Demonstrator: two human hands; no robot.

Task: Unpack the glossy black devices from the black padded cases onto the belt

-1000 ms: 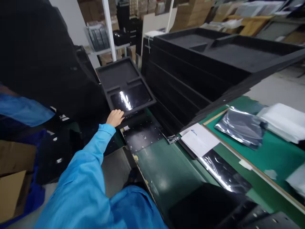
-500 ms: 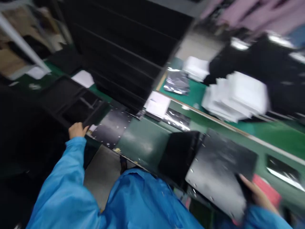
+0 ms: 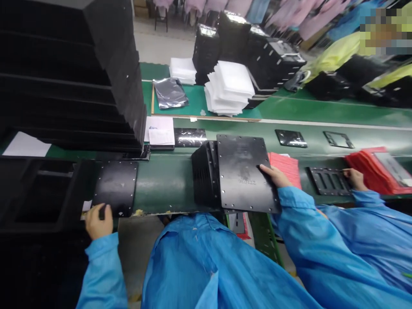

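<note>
My right hand (image 3: pixel 276 175) grips the right edge of a flat black plate (image 3: pixel 242 171) with holes along its border, its thumb on the face. The plate leans in front of a stack of similar black plates (image 3: pixel 203 176). My left hand (image 3: pixel 99 221) is at the near left, by the lower left corner of another black plate (image 3: pixel 116 184) lying on the green bench. Its fingers are curled round with a dark spot between thumb and finger; I cannot make out whether this is a held piece.
Black foam trays (image 3: pixel 112 86) rise in a tall stack at left. White sheets (image 3: pixel 229 88) are piled beyond the bench ledge. Red sheets (image 3: pixel 285 167) lie right of my plate. A co-worker's hand (image 3: pixel 355 178) holds a slotted black frame (image 3: pixel 330 180) at right.
The view has swung to the right and steadied. My left hand has moved off the foam tray's edge to the black plate's near corner. My right hand still has its plate.
</note>
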